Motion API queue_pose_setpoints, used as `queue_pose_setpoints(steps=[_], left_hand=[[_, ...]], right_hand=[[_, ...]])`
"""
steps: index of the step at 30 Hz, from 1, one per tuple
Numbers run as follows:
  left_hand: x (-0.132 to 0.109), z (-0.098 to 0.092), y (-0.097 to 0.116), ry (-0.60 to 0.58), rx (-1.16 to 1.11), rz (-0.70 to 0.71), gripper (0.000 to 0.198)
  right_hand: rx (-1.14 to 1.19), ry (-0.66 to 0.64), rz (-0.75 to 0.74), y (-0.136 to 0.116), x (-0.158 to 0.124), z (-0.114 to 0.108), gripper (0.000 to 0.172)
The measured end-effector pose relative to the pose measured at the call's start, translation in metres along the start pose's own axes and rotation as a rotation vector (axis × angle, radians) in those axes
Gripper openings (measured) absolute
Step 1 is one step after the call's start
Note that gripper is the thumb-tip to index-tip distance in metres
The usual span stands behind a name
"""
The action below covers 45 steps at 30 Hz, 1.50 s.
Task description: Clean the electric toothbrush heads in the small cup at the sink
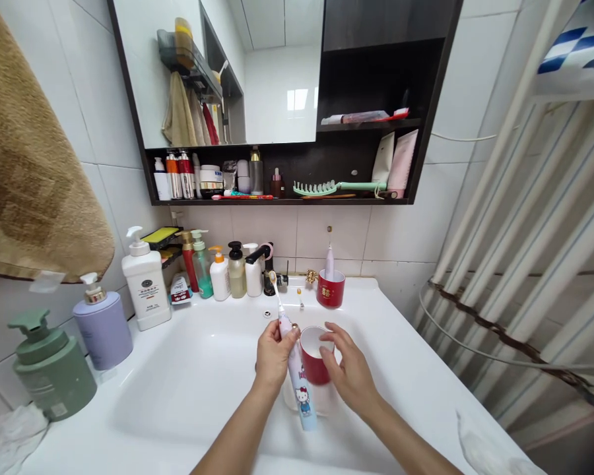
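Forearms [237, 425] foremost. Found toothbrush [301, 397] clamped in left grip [273, 349], right grip [351, 371] at near red cup [313, 371] (cannot tell whether clamped), far cup [331, 293] on sink ledge [362, 289].

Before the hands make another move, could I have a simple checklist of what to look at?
1. Toothbrush held: ok, in the left hand.
2. Brush head clear of the fingers: ok, it sticks up above them.
3. Near red cup firmly gripped: cannot tell; the right hand is at its rim.
4. Near red cup's contents: cannot tell.
5. Far red cup upright: ok, with a lilac handle standing in it.
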<state>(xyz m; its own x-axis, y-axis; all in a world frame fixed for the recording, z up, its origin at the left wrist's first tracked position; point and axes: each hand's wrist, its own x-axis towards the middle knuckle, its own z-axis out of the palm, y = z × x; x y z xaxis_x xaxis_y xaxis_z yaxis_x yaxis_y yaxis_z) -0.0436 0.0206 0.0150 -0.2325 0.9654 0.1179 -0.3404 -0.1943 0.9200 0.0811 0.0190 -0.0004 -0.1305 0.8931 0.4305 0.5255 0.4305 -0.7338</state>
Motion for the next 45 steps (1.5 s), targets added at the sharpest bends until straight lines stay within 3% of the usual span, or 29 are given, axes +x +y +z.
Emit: queue_pose_setpoints(steps=[4, 9, 11, 14, 18, 21, 25, 31, 37, 40, 45], left_hand=[[0.003, -0.003, -0.005, 0.023, -0.061, -0.073, 0.027], [0.000, -0.006, -0.009, -0.067, -0.164, -0.211, 0.034], [0.000, -0.007, -0.010, -0.106, -0.204, -0.257, 0.037], [0.001, -0.007, -0.009, -0.124, -0.268, -0.268, 0.032], [0.000, -0.007, -0.004, -0.211, -0.339, -0.342, 0.032], [-0.007, -0.004, -0.003, -0.366, -0.344, -0.502, 0.035], [-0.018, 0.004, -0.009, -0.560, -0.266, -0.703, 0.037], [-0.025, 0.010, -0.019, -0.549, -0.081, -0.707, 0.051], [-0.016, 0.007, -0.010, -0.304, -0.155, -0.626, 0.048], [-0.013, 0.006, -0.006, -0.336, -0.166, -0.666, 0.046], [-0.017, 0.007, -0.010, -0.428, -0.178, -0.728, 0.044]], right_hand=[[0.311, -0.226, 0.067, -0.021, -0.007, 0.021, 0.041], [0.675, -0.317, 0.262, -0.026, -0.012, 0.033, 0.036], [0.759, -0.323, 0.320, -0.027, -0.012, 0.031, 0.038], [0.745, -0.314, 0.291, -0.025, -0.009, 0.027, 0.037], [0.605, -0.156, 0.236, -0.016, 0.003, 0.016, 0.024], [0.668, -0.083, 0.277, -0.013, 0.011, 0.005, 0.025], [0.833, -0.116, 0.341, -0.015, 0.013, -0.002, 0.025], [0.938, -0.135, 0.399, -0.011, 0.015, -0.003, 0.025], [0.958, -0.153, 0.401, -0.015, 0.052, -0.006, 0.026], [0.906, -0.145, 0.387, -0.020, 0.059, -0.003, 0.025], [0.952, -0.164, 0.422, -0.022, 0.046, -0.003, 0.021]])
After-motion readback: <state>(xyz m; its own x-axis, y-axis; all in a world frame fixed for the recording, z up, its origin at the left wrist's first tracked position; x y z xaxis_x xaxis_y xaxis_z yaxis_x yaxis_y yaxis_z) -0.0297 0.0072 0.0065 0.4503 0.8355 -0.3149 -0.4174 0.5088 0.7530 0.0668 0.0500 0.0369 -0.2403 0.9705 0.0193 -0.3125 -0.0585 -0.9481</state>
